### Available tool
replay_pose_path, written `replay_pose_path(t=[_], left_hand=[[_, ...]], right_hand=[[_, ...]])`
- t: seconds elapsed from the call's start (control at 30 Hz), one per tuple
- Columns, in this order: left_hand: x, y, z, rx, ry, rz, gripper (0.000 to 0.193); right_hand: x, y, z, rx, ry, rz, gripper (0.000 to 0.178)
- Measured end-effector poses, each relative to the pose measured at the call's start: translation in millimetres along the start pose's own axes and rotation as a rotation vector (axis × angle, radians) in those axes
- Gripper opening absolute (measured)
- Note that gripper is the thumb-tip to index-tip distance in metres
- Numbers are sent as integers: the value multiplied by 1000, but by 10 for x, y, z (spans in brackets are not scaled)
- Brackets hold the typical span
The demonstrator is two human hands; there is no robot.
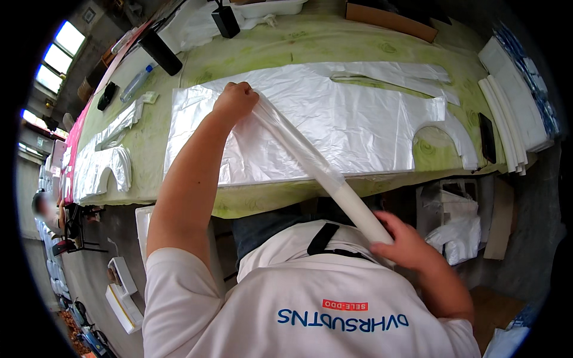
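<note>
My left hand (236, 101) is closed in a fist over the plastic, pinching the upper end of a white tube wrapped in clear film (292, 140). The lower, barer part of the white tube (358, 212) slants down to my right hand (403, 240), whose fingers wrap round its end close to my waist. Under the tube, thin white plastic aprons (364, 125) with curved cut-outs and long straps lie spread flat over the table. The tube's upper end, inside my left fist, is hidden.
A green patterned cloth (388, 48) covers the table. Near its right edge lie a black phone (487, 138) and several white rolls (501, 119). Towards the left are another plastic apron (110, 167), a bottle (136, 83) and a black cylinder (160, 52). A cardboard box (391, 21) sits at the back.
</note>
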State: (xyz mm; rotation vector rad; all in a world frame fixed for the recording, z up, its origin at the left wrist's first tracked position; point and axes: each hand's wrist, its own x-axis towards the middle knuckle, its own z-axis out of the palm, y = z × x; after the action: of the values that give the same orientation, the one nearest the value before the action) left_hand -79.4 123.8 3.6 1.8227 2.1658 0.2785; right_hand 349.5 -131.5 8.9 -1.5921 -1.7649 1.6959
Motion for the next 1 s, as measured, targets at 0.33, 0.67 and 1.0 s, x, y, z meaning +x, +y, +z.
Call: replay_pose_path(t=[0.33, 0.67, 1.0], left_hand=[[0, 115, -53, -125, 121, -62, 50], [-1561, 444, 389, 143, 40, 887, 104], [-1940, 260, 516, 14, 145, 1011, 64]], right_hand=[[-1137, 1253, -405, -30, 7, 364, 65], [-483, 625, -693, 150, 193, -114, 69], [1044, -802, -824, -805, 369, -492, 52]])
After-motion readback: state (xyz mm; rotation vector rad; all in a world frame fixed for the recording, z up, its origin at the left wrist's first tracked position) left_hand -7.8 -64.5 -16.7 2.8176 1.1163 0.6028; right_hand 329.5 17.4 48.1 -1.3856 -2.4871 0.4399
